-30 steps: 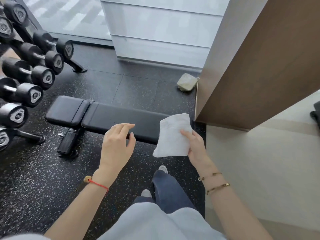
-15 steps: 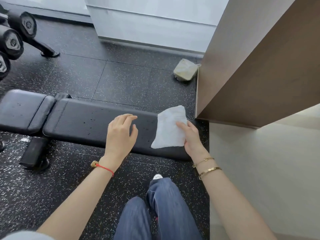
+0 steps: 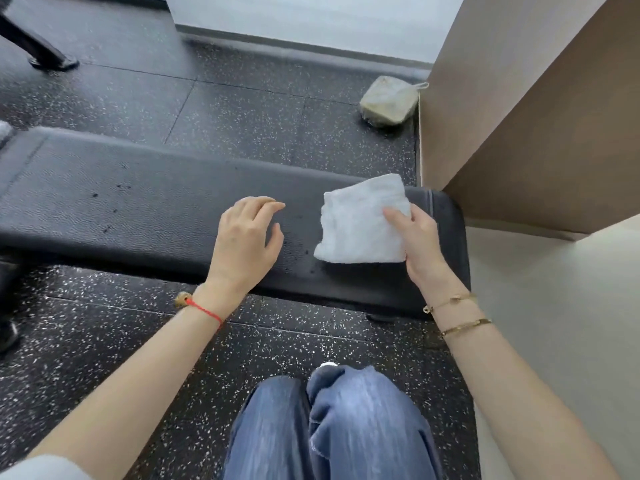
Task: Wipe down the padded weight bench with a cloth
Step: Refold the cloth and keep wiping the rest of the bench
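Your right hand (image 3: 420, 242): pinching folded white cloth (image 3: 362, 221) over black padded bench (image 3: 145, 209), right end. Your left hand (image 3: 246, 242): fingers relaxed, holding nothing, above pad.

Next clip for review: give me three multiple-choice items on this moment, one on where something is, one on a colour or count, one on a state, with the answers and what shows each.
1. Where is the white cloth?
A. on the floor
B. over the right end of the bench
C. on the person's knee

2. How many bracelets are on the right wrist?
A. none
B. one
C. two

3. What is the left hand doing?
A. holding nothing, fingers relaxed
B. gripping the cloth
C. holding a dumbbell

Answers:
1 B, the cloth is over the pad near the wooden panel.
2 C, two gold bands show there.
3 A, only the right hand pinches the cloth.
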A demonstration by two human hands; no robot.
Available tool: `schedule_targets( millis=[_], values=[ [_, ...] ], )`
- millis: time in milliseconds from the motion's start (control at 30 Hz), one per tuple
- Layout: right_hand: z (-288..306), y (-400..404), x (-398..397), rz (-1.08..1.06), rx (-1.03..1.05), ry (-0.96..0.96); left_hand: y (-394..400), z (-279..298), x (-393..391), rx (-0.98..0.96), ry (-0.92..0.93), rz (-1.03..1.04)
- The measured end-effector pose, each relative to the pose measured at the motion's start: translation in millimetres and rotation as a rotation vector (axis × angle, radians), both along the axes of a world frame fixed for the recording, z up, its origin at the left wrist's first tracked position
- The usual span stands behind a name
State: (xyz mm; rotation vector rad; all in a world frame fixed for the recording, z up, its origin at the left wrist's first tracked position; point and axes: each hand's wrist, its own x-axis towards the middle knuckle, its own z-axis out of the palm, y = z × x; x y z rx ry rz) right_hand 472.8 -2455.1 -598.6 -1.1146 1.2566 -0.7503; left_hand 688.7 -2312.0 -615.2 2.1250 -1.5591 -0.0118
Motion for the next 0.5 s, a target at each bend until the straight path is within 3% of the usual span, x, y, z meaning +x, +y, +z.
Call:
schedule_targets(
  millis=[100,233,333,500],
  values=[
    [-18,-8,-13,0.029,-0.304,0.370,-1,-27,6,-0.060,-0.037,-0.004],
    [-37,-2,-20,0.077,-0.617,0.625,-1,-45,12,-0.105,-0.053,-0.012],
    [-44,11,-16,0.134,-0.903,0.935,0,-51,13,-0.112,-0.047,-0.012],
    [-54,13,4,0.621,-0.728,1.032,1,-55,16,-0.081,-0.035,-0.006]
  ],
)
